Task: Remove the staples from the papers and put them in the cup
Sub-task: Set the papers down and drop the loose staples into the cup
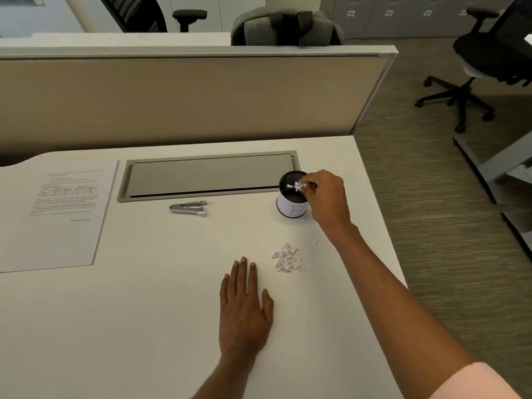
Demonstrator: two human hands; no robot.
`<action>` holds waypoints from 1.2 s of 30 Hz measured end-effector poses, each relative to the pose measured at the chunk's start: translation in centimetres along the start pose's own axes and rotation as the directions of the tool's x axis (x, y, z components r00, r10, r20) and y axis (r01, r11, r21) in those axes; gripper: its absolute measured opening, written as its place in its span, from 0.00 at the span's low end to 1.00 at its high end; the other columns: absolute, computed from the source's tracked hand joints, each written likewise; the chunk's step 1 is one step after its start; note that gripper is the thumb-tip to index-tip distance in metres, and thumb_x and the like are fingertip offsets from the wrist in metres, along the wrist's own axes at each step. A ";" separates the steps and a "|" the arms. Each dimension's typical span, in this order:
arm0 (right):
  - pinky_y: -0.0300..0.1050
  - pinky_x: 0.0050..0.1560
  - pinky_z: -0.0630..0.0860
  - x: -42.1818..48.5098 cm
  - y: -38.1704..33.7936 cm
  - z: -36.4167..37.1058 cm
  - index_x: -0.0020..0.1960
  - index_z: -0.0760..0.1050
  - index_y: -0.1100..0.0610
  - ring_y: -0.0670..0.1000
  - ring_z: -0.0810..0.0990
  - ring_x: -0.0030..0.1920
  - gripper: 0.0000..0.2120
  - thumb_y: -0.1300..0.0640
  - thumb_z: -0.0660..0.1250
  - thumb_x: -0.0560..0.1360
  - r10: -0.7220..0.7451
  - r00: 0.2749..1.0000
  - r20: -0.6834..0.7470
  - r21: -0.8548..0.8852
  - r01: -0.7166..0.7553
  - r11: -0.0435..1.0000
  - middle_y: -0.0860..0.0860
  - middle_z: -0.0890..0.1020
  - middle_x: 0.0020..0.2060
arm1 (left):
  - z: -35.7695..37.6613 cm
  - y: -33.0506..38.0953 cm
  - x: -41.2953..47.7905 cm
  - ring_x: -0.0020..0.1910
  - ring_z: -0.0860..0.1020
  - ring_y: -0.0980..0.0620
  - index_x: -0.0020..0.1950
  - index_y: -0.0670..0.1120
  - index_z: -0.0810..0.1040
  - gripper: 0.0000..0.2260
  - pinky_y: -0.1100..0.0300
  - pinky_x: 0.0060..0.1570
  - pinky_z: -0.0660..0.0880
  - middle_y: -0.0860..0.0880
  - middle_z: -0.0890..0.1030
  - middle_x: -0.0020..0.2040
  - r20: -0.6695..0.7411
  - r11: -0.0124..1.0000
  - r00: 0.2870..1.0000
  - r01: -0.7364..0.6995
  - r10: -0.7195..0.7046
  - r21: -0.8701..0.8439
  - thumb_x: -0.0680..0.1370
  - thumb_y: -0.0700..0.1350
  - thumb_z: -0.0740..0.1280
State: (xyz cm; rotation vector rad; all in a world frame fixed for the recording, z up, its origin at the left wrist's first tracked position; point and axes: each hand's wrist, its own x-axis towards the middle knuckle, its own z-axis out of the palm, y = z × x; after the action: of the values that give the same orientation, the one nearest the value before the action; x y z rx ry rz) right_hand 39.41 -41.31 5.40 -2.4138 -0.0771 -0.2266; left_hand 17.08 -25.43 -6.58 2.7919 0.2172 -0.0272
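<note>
White scrap (299, 186) pinched in right hand (326, 197) over black mesh cup (291, 194) with paper label; staple inside scrap too small to confirm. Drop-in step, likely; next, letting go squarely above rim. Left hand (244, 306) flat and slack on smooth desk (144, 312). Crumpled torn bits (288, 258) heaped nearby, metal staple remover (188, 208) idle, papers (54, 214) far left.

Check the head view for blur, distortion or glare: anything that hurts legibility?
Head view: wide-angle bending curves the partition and desk edges; text on the paper is too soft to read; lighting is even, without glare; the scraps and cup stay clear.
</note>
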 end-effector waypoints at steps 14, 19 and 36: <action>0.34 0.48 0.81 -4.6 2.0 -2.7 0.55 0.86 0.61 0.50 0.85 0.45 0.08 0.67 0.70 0.78 0.138 0.959 -0.248 0.236 -0.079 0.968 0.54 0.87 0.48 | -0.4 0.2 0.0 0.87 0.55 0.47 0.86 0.45 0.61 0.29 0.50 0.85 0.47 0.46 0.58 0.87 0.013 1.000 1.000 0.022 -0.022 -0.017 0.85 0.53 0.56; 0.43 0.63 0.77 -10.2 5.5 0.3 0.65 0.80 0.63 0.57 0.82 0.61 0.15 0.70 0.64 0.81 0.303 0.952 -0.029 0.086 -0.300 0.950 0.59 0.83 0.61 | -0.5 0.3 -0.1 0.87 0.53 0.48 0.86 0.45 0.60 0.29 0.49 0.86 0.48 0.46 0.57 0.88 0.017 0.999 1.000 0.026 -0.026 -0.028 0.85 0.53 0.56; 0.51 0.63 0.79 -15.0 3.1 4.1 0.70 0.77 0.53 0.54 0.74 0.70 0.21 0.58 0.73 0.78 -0.087 0.914 0.395 -0.100 0.137 0.986 0.53 0.77 0.68 | -0.6 0.3 -0.3 0.87 0.53 0.47 0.86 0.45 0.60 0.29 0.47 0.86 0.52 0.45 0.57 0.88 0.007 1.000 1.000 0.022 -0.022 0.002 0.85 0.54 0.54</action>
State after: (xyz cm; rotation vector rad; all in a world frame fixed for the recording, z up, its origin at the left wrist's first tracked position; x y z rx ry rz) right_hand 25.64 -40.84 -2.45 -2.5506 -0.3942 0.2099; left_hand 16.83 -25.55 -5.91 2.7907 0.2470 -0.0419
